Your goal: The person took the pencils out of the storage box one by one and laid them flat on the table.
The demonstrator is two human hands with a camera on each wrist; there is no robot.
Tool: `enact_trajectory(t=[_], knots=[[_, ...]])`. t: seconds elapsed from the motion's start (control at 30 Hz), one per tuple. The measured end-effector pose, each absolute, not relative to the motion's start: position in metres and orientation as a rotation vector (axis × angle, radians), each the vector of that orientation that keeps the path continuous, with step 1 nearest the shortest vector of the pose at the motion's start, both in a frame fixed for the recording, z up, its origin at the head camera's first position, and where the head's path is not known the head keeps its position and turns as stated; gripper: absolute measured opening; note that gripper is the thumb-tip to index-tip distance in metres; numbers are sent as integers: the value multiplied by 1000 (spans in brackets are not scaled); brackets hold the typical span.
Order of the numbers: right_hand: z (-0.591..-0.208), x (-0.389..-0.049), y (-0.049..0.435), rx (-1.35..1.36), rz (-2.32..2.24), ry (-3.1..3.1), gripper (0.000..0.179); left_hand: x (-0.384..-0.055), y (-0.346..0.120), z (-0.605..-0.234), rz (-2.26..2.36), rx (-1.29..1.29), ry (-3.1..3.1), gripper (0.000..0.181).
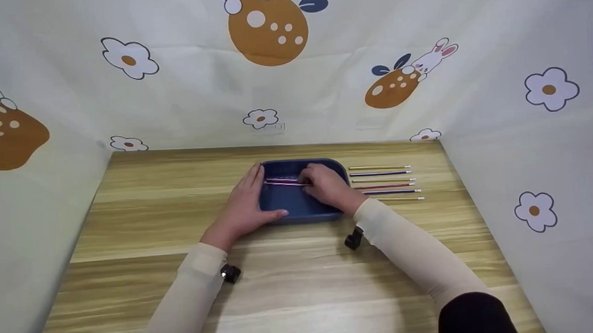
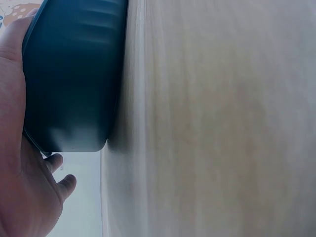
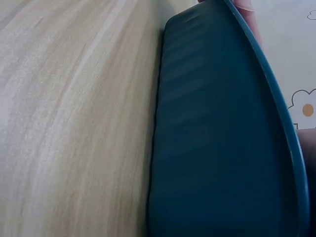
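A dark blue rectangular tray (image 1: pixel 299 219) stands on the wood-grain table. My left hand (image 1: pixel 243 206) rests against its left end, fingers straight along the side and thumb laid over the front rim. From the left wrist view, the tray wall (image 2: pixel 74 89) shows beside that hand. Inside the tray, my right hand (image 1: pixel 325 185) pinches the right end of a slim pencil (image 1: pixel 282 184). Just behind it lies another reddish pencil (image 1: pixel 282 179), partly covered by the fingers. The right wrist view shows mostly the tray's outer wall (image 3: pixel 212 128), which hides the right fingers.
Right of the tray, several pencils (image 1: pixel 382 173) in yellow, purple and red lie in a spaced column, white erasers pointing right. My right forearm covers part of the lowest ones. A printed cloth (image 1: pixel 183 101) walls the table (image 1: pixel 143 203) at the back and sides.
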State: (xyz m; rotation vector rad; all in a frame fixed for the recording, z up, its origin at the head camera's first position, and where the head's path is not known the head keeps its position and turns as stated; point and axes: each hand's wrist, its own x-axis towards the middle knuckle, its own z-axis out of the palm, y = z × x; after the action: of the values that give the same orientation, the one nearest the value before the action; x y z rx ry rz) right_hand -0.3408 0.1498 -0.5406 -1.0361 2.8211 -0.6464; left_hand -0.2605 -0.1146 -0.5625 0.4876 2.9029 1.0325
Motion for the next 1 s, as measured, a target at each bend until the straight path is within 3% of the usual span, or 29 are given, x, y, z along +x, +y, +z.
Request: enact_trajectory(t=[1.0], knots=[[-547,-347,152,-998,-779,2742,18,-260,-114,-562,1018,456,2893,134]])
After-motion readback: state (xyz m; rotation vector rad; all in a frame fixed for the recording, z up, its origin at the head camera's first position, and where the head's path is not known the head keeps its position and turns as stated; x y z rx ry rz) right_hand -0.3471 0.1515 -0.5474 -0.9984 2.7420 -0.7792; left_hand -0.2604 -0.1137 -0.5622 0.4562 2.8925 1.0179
